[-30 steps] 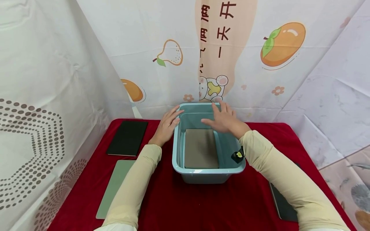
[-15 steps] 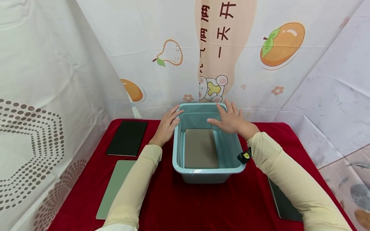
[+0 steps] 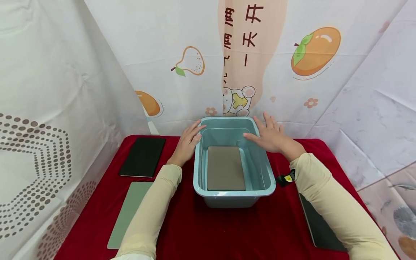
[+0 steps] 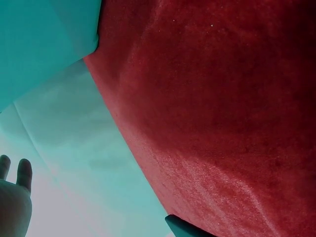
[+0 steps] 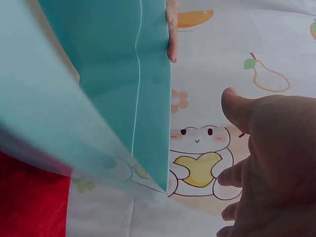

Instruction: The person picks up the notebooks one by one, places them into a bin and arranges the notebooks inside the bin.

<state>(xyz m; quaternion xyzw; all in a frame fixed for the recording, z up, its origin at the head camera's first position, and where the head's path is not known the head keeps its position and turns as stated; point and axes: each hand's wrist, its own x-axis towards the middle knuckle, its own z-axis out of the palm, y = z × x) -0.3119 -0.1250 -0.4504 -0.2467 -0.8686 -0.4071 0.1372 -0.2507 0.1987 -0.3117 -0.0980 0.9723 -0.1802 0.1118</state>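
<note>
A light blue plastic bin [image 3: 234, 193] stands in the middle of the red cloth. A flat grey-brown pad [image 3: 225, 168] lies on its floor. My left hand [image 3: 189, 140] rests with straight fingers against the outside of the bin's far left corner. My right hand [image 3: 270, 135] is spread flat at the far right rim, thumb reaching over the inside; I cannot tell whether it touches. It holds nothing. In the right wrist view the bin wall [image 5: 113, 74] fills the left, my right hand [image 5: 271, 163] sits apart from it, and a left fingertip [image 5: 172, 29] shows at the top.
A black pad [image 3: 143, 156] lies at the back left and a pale green board [image 3: 128, 213] in front of it. Another black pad [image 3: 320, 227] lies at the right, partly under my right forearm. Printed cloth walls close in the left, back and right.
My right hand has slid rightward, from above the bin's inside to its far right rim. The left hand and the bin have stayed put.
</note>
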